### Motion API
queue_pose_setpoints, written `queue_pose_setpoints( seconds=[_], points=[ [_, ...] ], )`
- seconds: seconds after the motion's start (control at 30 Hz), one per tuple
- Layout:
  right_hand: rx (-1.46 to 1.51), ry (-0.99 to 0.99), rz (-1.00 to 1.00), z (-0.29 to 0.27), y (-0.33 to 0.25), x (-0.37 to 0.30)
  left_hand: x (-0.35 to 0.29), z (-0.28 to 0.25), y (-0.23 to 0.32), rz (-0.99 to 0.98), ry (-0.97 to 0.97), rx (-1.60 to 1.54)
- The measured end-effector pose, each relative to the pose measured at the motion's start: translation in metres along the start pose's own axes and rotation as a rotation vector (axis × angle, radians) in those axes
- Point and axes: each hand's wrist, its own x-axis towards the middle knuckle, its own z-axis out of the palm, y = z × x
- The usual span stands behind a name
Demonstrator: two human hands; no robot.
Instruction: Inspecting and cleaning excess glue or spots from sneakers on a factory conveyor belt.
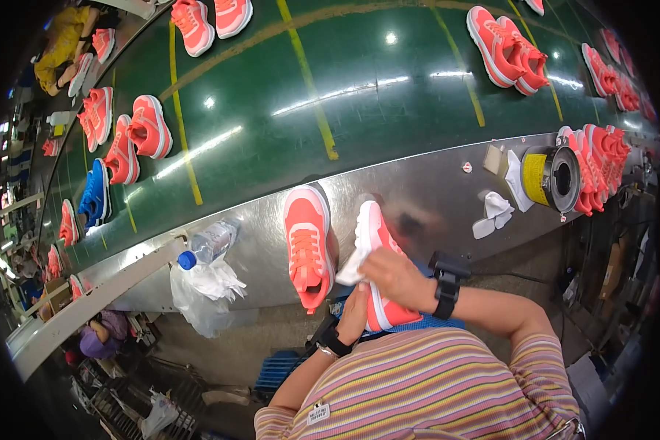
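A coral sneaker [372,220] with a white sole is tilted on its side at the steel ledge, its heel end close to my body. My left hand [353,317] grips this sneaker low on its sole side. In my right hand [396,277] is a bunched white cloth [350,270], pressed against the sole edge near the middle of the shoe. My right fingers are closed around the cloth and partly cover the sneaker's upper. Just to the left, a matching coral sneaker [306,238] stands upright on the ledge, toe pointing away, untouched by either hand.
Beyond the steel ledge [411,176] runs a green conveyor belt [249,95] carrying several coral sneakers and a blue sneaker [94,194]. A plastic bottle [214,240] and a plastic bag [198,293] are at left. A yellow-labelled tin [537,178] lies at right, near white cloths [495,209].
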Motion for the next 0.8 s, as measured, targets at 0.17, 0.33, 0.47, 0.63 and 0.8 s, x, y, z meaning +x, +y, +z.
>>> queue_pose_setpoints(
  seconds=[0.17,0.33,0.47,0.63,0.8],
  points=[
    [0.364,-0.382,0.269,-0.022,-0.010,0.001,0.004,-0.011,-0.021,0.139,-0.099,0.109],
    [0.178,0.074,0.199,-0.027,0.015,0.029,0.001,-0.002,-0.003,0.004,-0.088,-0.041],
    [-0.044,0.014,-0.027,-0.005,0.006,0.011,0.002,-0.005,-0.012,-0.017,0.001,-0.029],
    [-0.016,-0.096,0.038,-0.006,-0.026,-0.017,-0.003,-0.003,-0.007,0.040,-0.003,0.030],
    [0.070,-0.092,0.065,-0.013,-0.040,-0.030,0.007,-0.010,-0.021,-0.007,-0.120,-0.157]
  ],
)
